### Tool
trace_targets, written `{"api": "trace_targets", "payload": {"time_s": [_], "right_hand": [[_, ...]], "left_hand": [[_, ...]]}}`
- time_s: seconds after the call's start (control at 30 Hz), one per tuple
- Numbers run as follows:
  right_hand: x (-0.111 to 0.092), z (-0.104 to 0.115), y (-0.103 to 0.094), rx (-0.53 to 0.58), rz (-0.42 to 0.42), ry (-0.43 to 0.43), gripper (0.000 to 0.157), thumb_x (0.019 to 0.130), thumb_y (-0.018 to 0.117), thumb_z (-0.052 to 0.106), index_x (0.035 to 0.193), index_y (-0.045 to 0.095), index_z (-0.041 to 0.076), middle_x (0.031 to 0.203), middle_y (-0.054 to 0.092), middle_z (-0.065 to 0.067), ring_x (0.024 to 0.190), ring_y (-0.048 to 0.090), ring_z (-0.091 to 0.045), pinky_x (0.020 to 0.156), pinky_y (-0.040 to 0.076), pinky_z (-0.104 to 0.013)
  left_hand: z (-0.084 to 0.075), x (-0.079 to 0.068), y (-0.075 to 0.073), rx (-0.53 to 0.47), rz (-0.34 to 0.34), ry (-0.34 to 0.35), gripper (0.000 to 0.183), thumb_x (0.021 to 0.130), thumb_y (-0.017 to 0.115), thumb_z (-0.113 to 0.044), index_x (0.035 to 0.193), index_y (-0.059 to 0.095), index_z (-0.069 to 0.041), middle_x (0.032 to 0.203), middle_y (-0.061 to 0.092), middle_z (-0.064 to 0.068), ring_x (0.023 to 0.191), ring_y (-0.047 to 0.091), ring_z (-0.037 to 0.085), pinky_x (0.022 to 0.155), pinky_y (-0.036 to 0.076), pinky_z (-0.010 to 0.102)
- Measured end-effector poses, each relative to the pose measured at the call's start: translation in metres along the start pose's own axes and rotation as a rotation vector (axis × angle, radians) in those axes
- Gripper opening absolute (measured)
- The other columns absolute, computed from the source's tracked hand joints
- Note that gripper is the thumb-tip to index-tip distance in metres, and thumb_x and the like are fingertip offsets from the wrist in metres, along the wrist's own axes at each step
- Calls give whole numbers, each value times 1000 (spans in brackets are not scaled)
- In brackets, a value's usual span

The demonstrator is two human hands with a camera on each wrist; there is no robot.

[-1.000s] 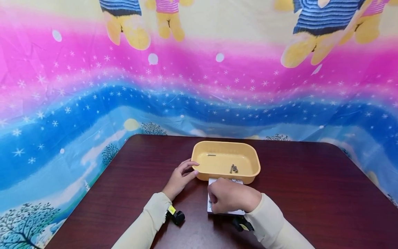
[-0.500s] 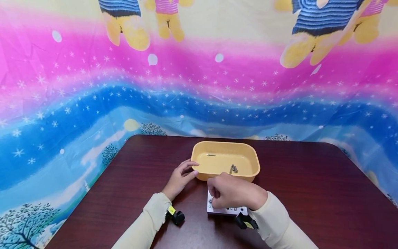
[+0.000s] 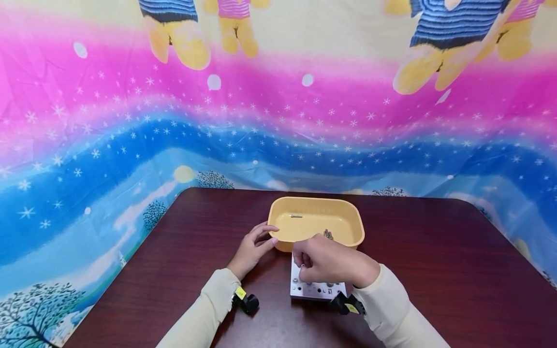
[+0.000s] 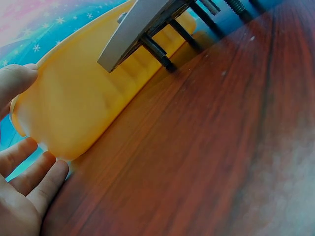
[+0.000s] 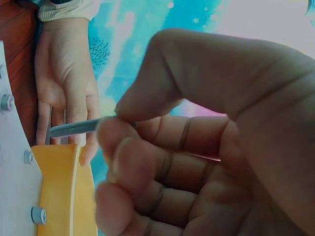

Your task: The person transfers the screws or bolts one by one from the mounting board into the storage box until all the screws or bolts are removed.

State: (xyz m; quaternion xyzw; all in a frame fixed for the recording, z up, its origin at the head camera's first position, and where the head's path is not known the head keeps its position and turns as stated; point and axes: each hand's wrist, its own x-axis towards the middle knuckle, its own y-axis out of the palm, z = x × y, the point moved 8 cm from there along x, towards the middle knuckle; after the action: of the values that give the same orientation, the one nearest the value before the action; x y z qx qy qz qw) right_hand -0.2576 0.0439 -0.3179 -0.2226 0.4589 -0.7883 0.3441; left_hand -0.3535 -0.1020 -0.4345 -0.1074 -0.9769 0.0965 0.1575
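Observation:
My right hand (image 3: 332,263) is over a silvery metal plate (image 3: 310,292). In the right wrist view its thumb and forefinger pinch a thin grey screw (image 5: 74,129), whose shank points out toward the plate; its other end is hidden in the fingers. Bolt heads (image 5: 39,215) stand up from the plate's face. Threaded shanks (image 4: 158,51) stick out below it in the left wrist view. My left hand (image 3: 250,251) grips the near left corner of a yellow plastic tub (image 3: 357,232), forefinger over the rim and thumb at the outer wall.
Inside the tub lie a single screw (image 3: 296,216) at the back left and a small cluster of screws (image 3: 328,235) near the front. The tub stands right behind the plate on a dark wooden table (image 3: 417,256). A printed cloth (image 3: 278,106) hangs behind the table.
My right hand has moved away from me over the plate and slightly right, baring the plate's front row of holes and now partly covering the screw cluster. The left hand and tub stay put.

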Motion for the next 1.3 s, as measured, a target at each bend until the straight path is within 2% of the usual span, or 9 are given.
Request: {"api": "trace_targets", "payload": {"time_s": [0.17,0.27,0.57,0.73,0.93,1.2,1.3], "right_hand": [[-1,-4,-9,-23,-62,0,18,77,59,4,70,56,21,57,44,13,50,40,0,52,37,-19],[-2,-10,-17,-30,-109,21,18,79,59,5,72,58,21,60,48,13,52,44,0,53,41,-20],[-10,-39,-42,15,-225,117,10,86,59,5,85,67,12,73,60,7,64,54,-7,60,50,-24],[-15,-57,-52,35,-262,162,12,91,57,7,91,69,9,78,65,2,69,58,-9,64,52,-26],[-15,-66,-56,19,-277,155,14,92,57,6,94,70,10,76,63,6,65,55,-9,62,51,-26],[-16,-76,-56,4,-294,170,13,91,57,5,92,69,11,77,65,5,66,56,-9,62,50,-27],[-16,-80,-56,2,-301,178,12,90,58,5,92,68,11,76,64,6,67,57,-9,62,50,-27]], "left_hand": [[0,0,0,-11,5,-1,31,91,69,-29,119,65,-17,145,44,8,131,45,25,104,41,48],[0,0,0,-8,5,-3,32,90,69,-31,119,65,-17,146,43,8,131,45,24,103,42,47],[-1,0,1,-10,6,-3,31,90,69,-32,118,65,-19,146,43,9,132,45,23,103,43,46],[-1,0,1,-21,9,-2,31,90,69,-29,118,65,-18,146,43,9,133,44,24,103,42,46],[0,-1,-1,-16,2,-9,30,90,69,-32,117,65,-20,145,44,7,132,44,22,103,42,46],[-2,0,0,-16,10,-16,31,91,68,-24,120,64,-13,147,42,12,133,43,26,104,41,48],[-11,-2,1,-24,23,-22,32,92,67,-18,122,62,-7,147,39,17,134,42,29,104,40,50]]}}
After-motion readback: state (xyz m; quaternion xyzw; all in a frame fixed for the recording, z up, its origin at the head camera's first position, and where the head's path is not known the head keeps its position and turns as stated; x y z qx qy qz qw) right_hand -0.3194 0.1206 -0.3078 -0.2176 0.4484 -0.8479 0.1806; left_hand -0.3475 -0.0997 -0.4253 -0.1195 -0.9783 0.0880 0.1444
